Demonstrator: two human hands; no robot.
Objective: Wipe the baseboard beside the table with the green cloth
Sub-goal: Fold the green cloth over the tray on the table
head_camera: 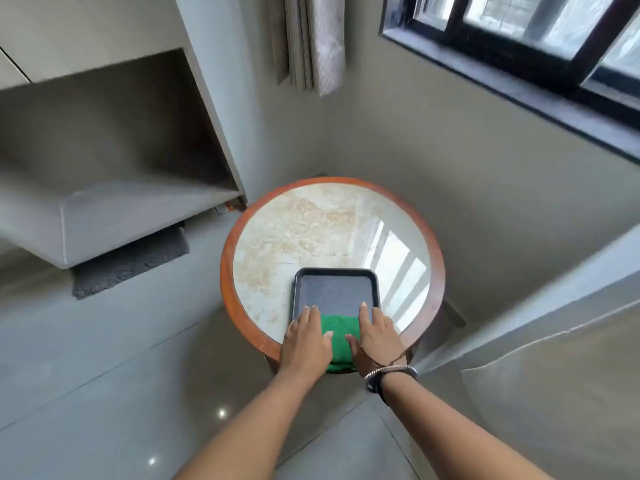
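A folded green cloth (339, 329) lies in the near half of a black tray (334, 270). The tray stands on a round table (227, 271) with a marble top and a wooden rim. My left hand (304, 344) lies flat on the cloth's left side, fingers straight. On the cloth's right side my right hand (375, 341) also rests flat, with bracelets at its wrist. Both thumbs point inward over the cloth. A dark strip at the foot of the wall (455, 313) shows just right of the table; the table hides the rest of the baseboard.
A grey built-in shelf unit (138, 216) juts out at the left, with a dark grey rug (128, 268) under it. A curtain (311, 39) hangs in the corner behind the table and a dark-framed window (519, 39) is at the upper right. Glossy floor tiles (104, 375) surround me.
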